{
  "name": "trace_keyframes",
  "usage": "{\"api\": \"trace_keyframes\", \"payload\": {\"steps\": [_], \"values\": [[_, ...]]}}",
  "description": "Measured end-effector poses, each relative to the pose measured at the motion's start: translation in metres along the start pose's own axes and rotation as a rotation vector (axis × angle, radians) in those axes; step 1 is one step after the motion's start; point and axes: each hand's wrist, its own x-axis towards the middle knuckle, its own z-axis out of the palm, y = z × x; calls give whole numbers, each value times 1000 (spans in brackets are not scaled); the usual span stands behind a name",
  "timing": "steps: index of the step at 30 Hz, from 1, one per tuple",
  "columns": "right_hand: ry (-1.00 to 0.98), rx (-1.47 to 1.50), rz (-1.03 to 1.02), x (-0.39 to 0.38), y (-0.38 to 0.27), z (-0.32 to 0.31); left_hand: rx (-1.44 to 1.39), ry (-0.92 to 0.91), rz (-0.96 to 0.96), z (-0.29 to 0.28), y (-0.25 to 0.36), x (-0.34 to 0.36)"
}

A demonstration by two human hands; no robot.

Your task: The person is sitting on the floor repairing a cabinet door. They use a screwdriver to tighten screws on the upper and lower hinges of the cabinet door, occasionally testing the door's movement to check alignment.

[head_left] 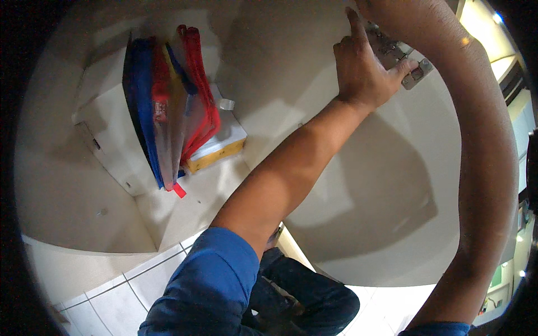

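My left hand lies against the pale cabinet door panel at the upper right. One of its fingers points up along the panel and its thumb is spread out, the tip on the metal hinge. Nothing is gripped in it. The hinge has a plate with screw holes, and part of it is hidden behind my hands. From the right, my other arm curves up over the hinge. My right hand runs to the top edge of the picture, where its fingers are out of sight.
Inside the cabinet at left stand several blue, red and clear zip folders. Beside them is a white and yellow stack. The cabinet's lower front edge curves above a white tiled floor. My bent legs are below. Bright shelving shows at far right.
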Motion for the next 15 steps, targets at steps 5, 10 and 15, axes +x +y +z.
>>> {"api": "trace_keyframes", "payload": {"steps": [5, 10, 15], "values": [[-413, 206, 194, -2, 6, -41, -33, 181, 181, 30, 12, 2], [309, 208, -155, -11, 6, 7, 28, 169, 18, 11, 4, -2], [-145, 311, -402, -4, 10, -5, 60, -12, 28, 20, -5, -4]]}}
